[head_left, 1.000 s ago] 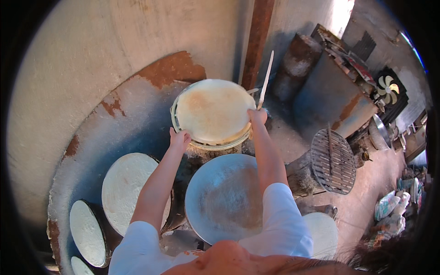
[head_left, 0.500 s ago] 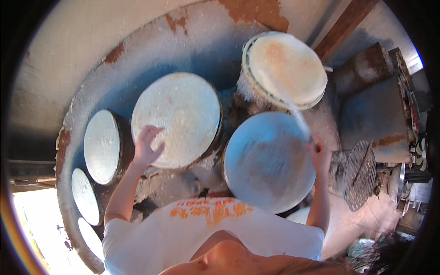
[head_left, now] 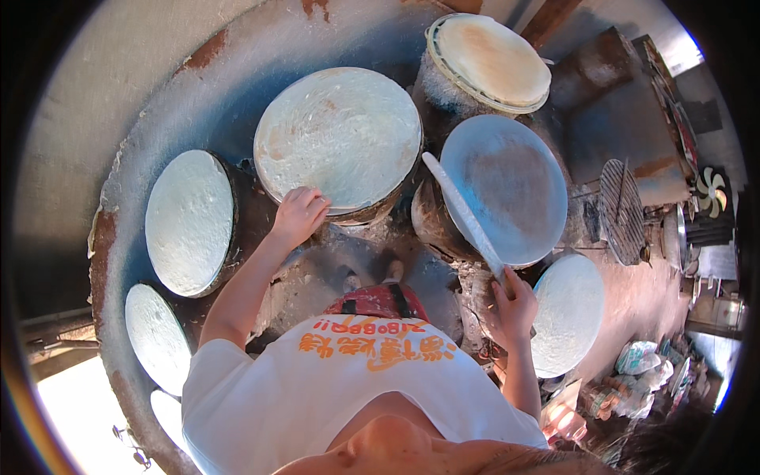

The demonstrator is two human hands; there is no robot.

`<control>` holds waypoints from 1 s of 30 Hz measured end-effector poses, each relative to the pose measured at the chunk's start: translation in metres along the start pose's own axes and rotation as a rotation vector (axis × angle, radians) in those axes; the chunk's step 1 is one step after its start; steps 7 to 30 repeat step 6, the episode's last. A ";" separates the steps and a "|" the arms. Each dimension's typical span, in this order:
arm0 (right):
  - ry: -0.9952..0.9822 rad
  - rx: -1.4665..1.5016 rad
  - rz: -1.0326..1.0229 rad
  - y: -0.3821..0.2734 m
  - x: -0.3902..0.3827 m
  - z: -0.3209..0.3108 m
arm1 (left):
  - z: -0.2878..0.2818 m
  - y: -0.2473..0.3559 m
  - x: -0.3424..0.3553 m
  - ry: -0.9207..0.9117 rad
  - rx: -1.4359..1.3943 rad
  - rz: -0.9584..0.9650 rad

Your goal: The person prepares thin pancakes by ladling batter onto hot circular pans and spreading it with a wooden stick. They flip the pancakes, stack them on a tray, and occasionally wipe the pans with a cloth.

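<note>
My left hand (head_left: 302,215) is closed, its fingertips together at the near rim of a large round griddle. A thin pale pancake (head_left: 340,131) covers that griddle; whether its edge is pinched between my fingers is hidden. In my right hand (head_left: 514,305) is a long, flat, whitish spreading stick (head_left: 465,207), gripped at its near end. The stick slants away to the left, across the near left rim of a bare grey griddle (head_left: 514,190). Beyond, a stack of round tan pancakes (head_left: 495,59) rests on a pale rimmed tray atop a stand.
More coated griddles curve along the left: a large one (head_left: 190,222), a smaller one (head_left: 157,336) and one partly cut off. Another pale griddle (head_left: 568,317) sits beside my right forearm. A round metal grate (head_left: 621,210), a rusty metal box (head_left: 621,127) and bagged clutter (head_left: 645,368) are at right.
My left hand has gone from spread fingers over the pancake to closed fingers at its near rim. The stick has swung left and my right hand lowered. The view has shifted.
</note>
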State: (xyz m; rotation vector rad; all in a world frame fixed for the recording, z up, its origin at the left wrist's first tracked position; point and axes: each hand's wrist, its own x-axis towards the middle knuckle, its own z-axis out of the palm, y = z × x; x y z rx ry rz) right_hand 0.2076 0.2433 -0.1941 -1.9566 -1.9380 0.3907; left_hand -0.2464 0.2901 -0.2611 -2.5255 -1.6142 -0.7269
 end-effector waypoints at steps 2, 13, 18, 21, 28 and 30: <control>-0.014 0.041 0.030 -0.004 -0.017 0.003 | 0.006 -0.014 -0.013 0.023 -0.003 0.087; -0.035 0.199 0.130 0.006 -0.035 0.023 | -0.010 -0.020 -0.010 0.049 -0.012 0.082; -0.035 0.199 0.130 0.006 -0.035 0.023 | -0.010 -0.020 -0.010 0.049 -0.012 0.082; -0.035 0.199 0.130 0.006 -0.035 0.023 | -0.010 -0.020 -0.010 0.049 -0.012 0.082; -0.035 0.199 0.130 0.006 -0.035 0.023 | -0.010 -0.020 -0.010 0.049 -0.012 0.082; -0.035 0.199 0.130 0.006 -0.035 0.023 | -0.010 -0.020 -0.010 0.049 -0.012 0.082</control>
